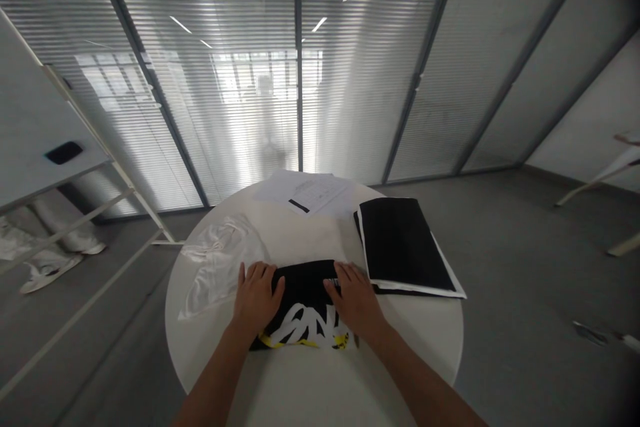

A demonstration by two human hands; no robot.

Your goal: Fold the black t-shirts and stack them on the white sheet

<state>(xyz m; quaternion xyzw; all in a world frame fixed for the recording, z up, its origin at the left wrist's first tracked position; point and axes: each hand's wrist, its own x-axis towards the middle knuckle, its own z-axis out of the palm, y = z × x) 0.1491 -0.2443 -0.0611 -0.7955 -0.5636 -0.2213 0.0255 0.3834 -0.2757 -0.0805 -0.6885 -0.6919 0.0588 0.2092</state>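
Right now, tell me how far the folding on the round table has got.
Done: the black printed garment is folded into a compact rectangle. In hand: the left hand and right hand press flat on it. Left: the white garment lies crumpled and unfolded beside it on the round white table.

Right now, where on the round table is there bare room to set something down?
Bare top lies along the near rim of the table, between the forearms, and in the middle behind the folded black garment. Crowded: plastic bag left, black folder right, papers at the far edge.
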